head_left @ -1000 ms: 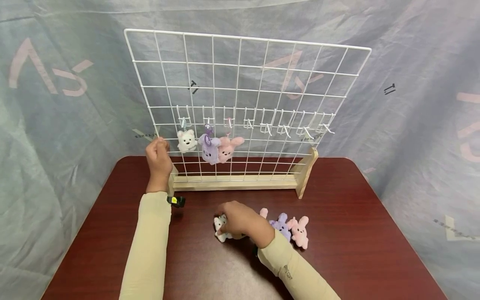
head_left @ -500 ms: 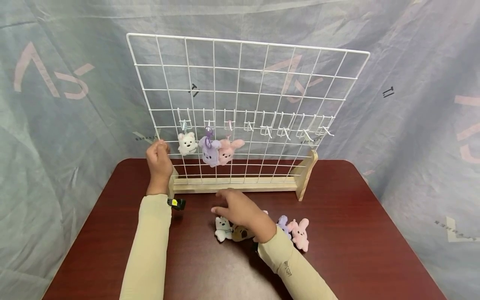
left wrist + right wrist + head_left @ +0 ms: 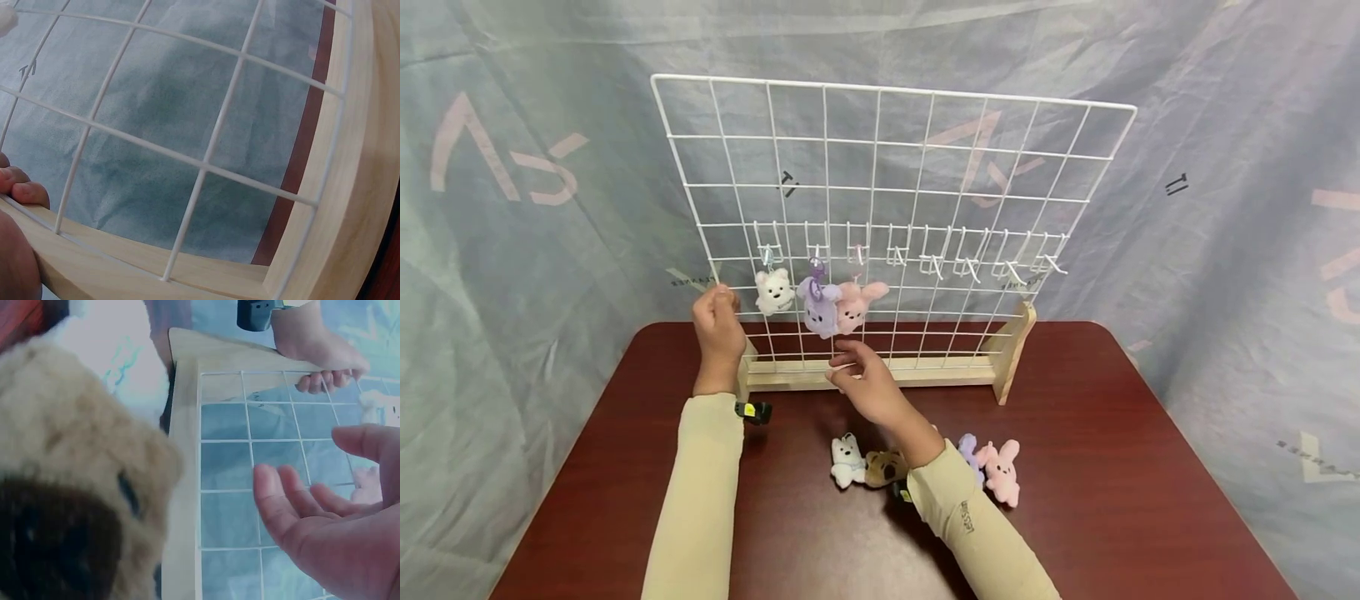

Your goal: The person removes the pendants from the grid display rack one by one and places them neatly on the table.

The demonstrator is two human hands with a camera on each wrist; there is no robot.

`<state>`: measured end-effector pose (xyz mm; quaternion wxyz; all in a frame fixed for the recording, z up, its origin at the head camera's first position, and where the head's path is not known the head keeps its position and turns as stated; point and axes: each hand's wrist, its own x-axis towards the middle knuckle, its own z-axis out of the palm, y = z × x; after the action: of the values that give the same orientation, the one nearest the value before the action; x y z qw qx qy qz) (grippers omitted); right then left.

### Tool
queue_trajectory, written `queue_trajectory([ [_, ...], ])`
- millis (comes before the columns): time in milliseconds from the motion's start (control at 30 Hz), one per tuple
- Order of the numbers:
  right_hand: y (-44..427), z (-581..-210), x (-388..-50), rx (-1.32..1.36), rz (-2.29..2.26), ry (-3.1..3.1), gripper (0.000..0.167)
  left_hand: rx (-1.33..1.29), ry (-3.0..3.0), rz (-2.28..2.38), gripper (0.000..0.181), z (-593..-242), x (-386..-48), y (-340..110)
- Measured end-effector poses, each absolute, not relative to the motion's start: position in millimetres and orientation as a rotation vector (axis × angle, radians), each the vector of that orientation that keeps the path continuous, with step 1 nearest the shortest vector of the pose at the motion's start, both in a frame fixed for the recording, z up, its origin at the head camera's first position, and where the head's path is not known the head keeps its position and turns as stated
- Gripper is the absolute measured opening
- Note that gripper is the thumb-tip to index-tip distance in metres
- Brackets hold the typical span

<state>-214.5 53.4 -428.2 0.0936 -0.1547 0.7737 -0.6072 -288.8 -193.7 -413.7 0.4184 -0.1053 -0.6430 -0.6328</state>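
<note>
My left hand (image 3: 718, 340) grips the left edge of a white wire grid rack (image 3: 880, 89); its curled fingers (image 3: 28, 192) show in the left wrist view. My right hand (image 3: 872, 385) is in the air before the rack's lower part, fingers spread, holding nothing. Just above it, a white bear plush keychain (image 3: 774, 292), a purple bunny keychain (image 3: 820, 312) and a pink bunny keychain (image 3: 852, 308) hang from hooks. On the table lie another white bear (image 3: 847, 461) and a brown bear (image 3: 882, 468), both close up in the right wrist view.
Several bare hooks (image 3: 972, 268) continue along the grid to the right. Another purple bunny (image 3: 968, 452) and pink bunny (image 3: 1002, 473) lie right of my forearm, which covers part of the pile. The rack's wooden base (image 3: 940, 372) stands on the dark red table (image 3: 1097, 467).
My right hand has let go of the white bear on the table and risen toward the rack, its fingers spreading. The left hand keeps its grip on the grid's edge.
</note>
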Motion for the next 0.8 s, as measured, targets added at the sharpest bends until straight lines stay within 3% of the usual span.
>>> queue_trajectory([
  [200, 48, -425, -218, -0.348, -2.114, 2.041, 0.059, -0.274, -1.629, -1.566, 0.036, -415, -285, -194],
  [600, 33, -413, -223, -0.270, -2.540, 1.652, 0.048, -0.272, -1.606, -1.576, 0.033, -414, -289, -195],
  [800, 33, -412, -224, -0.273, -2.666, 1.568, 0.033, -0.284, -1.625, -1.565, 0.036, -415, -290, -194],
])
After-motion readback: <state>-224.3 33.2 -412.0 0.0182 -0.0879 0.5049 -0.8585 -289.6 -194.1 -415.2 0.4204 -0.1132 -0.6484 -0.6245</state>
